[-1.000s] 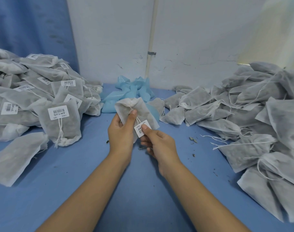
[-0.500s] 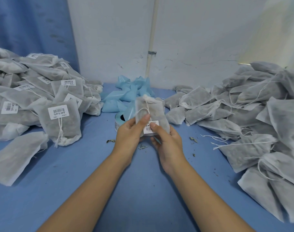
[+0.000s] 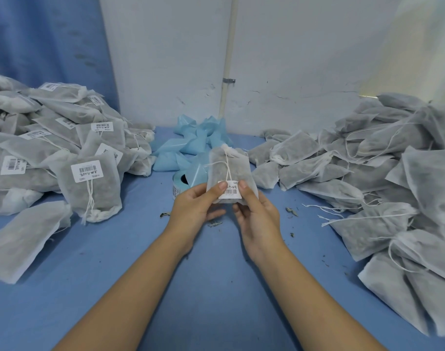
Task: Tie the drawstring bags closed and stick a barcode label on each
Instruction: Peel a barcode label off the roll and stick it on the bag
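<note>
your left hand [image 3: 193, 209] + right hand [image 3: 259, 214] both pinch 1 bag [image 3: 231, 168] over tabletop [image 3: 216, 287] | 1 label [image 3: 230, 191] on bag's lower front, your 2 thumbs on it | 1 roll [image 3: 179, 184] behind | 2 heaps: labelled pile [image 3: 64, 138] left, unlabelled pile [image 3: 381, 160] right

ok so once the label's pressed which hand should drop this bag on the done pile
Left, probably: the labelled pile lies on that side, and the left hand grips the bag from there. The right hand would have to cross over.

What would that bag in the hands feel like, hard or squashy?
Probably squashy: the bag is thin fabric over loose filling. Likely light, since the left hand and right hand just pinch its lower end. Being flat, it probably won't roll.
</note>
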`<state>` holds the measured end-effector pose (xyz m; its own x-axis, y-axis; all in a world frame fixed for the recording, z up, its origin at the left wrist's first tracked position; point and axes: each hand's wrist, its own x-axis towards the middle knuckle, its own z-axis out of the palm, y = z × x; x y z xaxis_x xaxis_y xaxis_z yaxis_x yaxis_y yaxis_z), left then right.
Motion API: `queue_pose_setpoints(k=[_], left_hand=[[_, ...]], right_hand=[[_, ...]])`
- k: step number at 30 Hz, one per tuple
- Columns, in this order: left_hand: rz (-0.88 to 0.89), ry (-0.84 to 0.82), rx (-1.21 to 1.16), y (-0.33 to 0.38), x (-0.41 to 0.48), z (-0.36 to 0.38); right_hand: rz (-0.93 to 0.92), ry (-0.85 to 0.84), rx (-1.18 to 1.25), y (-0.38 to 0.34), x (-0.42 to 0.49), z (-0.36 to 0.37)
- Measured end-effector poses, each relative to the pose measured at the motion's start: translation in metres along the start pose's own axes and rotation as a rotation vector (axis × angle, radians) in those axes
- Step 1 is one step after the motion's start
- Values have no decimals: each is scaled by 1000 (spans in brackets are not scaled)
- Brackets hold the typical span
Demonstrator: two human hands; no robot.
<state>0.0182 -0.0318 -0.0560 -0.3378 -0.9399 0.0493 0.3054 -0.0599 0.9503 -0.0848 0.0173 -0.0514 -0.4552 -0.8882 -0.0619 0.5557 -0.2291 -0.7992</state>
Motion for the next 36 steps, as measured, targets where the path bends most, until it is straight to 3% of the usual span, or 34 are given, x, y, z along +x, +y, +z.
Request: queue_pose_setpoints(k=[3,6,8,11,13,24,30,36], left_hand=[[62,29,227,2,-3,0],[75,86,179,5,-5,2],[127,152,-47,16,0,2],[165,41,-559,34,9,-3],[151,3,-683,40,10,-8],[74,-153,-149,20,0,7],[36,-111,-123,16,4,6],[3,-79,-113,16,5,7]], right_hand=[[17,4,-19,1,2,-1],[46,11,-65,2,4,-3],[70,31,-55,1,6,-5],[91,48,-31,1,8,-8],[92,43,-17,2,9,-9],[-20,161,-103,-11,28,-18],[81,120,69,-21,46,-26],[55,199,172,-20,51,-28]])
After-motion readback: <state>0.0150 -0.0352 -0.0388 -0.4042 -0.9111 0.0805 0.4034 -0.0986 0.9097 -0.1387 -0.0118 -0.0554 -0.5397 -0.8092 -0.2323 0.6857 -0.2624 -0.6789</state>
